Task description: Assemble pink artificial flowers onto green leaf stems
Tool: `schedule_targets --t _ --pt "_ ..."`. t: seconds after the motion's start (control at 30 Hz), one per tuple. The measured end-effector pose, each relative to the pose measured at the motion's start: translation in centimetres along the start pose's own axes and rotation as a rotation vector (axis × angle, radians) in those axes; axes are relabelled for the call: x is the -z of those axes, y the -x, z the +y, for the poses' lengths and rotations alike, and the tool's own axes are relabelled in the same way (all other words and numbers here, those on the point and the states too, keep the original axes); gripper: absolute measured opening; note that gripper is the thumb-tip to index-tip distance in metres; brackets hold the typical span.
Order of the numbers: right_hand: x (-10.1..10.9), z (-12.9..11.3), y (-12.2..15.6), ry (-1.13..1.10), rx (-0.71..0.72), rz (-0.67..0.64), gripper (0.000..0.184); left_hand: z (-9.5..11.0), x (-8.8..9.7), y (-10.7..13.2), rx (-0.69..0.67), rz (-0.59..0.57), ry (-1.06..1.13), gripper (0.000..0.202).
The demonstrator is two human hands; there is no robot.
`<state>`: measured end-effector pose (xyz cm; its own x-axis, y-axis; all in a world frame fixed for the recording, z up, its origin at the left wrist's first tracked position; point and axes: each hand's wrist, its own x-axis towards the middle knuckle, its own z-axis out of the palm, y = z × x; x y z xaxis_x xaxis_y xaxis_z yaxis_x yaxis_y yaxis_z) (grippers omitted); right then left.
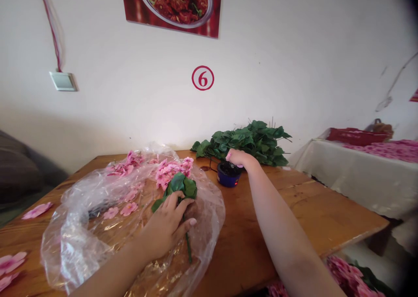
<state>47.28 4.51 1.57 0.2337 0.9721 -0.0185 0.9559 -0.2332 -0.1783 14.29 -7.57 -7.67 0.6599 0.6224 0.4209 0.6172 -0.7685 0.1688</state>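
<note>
My left hand [170, 218] is closed around an artificial flower, just below its green leaves [183, 186]. The flower's pink blossom head [171, 170] points away from me, and its green stem [188, 247] sticks out towards me past my thumb. Further right, my right hand [238, 157] is closed above a small blue pot [228, 178] with a dark inside and a lit red light on its side. What its fingers hold, if anything, I cannot make out. A crumpled clear plastic bag [75, 227] lies under and around the flower, with loose pink blossoms [129, 208] on it.
A heap of green leaf stems [251, 140] lies behind the pot, by the wall. Pink petals [12, 262] lie at the table's left. More pink flowers [349, 277] are below the right edge of the wooden table [310, 210]. A covered table [352, 170] stands at right.
</note>
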Motion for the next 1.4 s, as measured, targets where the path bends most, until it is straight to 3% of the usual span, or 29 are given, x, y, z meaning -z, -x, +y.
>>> schedule_targets --t 0.33,0.63,0.97,1.17,1.4 --pt "-0.1 0.2 0.4 0.054 0.007 -0.043 0.030 -0.1 -0.1 0.1 0.004 -0.010 0.015 0.042" --pt "-0.3 0.3 -0.9 0.051 0.097 0.006 0.017 0.0 0.0 0.0 0.000 -0.007 0.022 0.041" --pt "-0.1 -0.6 -0.4 0.052 0.149 0.022 0.011 -0.1 -0.1 0.1 -0.010 0.010 0.012 0.040" --pt "0.0 -0.8 0.3 0.071 0.144 0.003 0.014 0.2 0.2 -0.1 0.006 0.002 0.024 0.040" --pt "-0.5 -1.3 0.3 0.121 0.111 -0.052 0.030 0.4 0.5 -0.2 0.012 -0.004 0.027 0.040"
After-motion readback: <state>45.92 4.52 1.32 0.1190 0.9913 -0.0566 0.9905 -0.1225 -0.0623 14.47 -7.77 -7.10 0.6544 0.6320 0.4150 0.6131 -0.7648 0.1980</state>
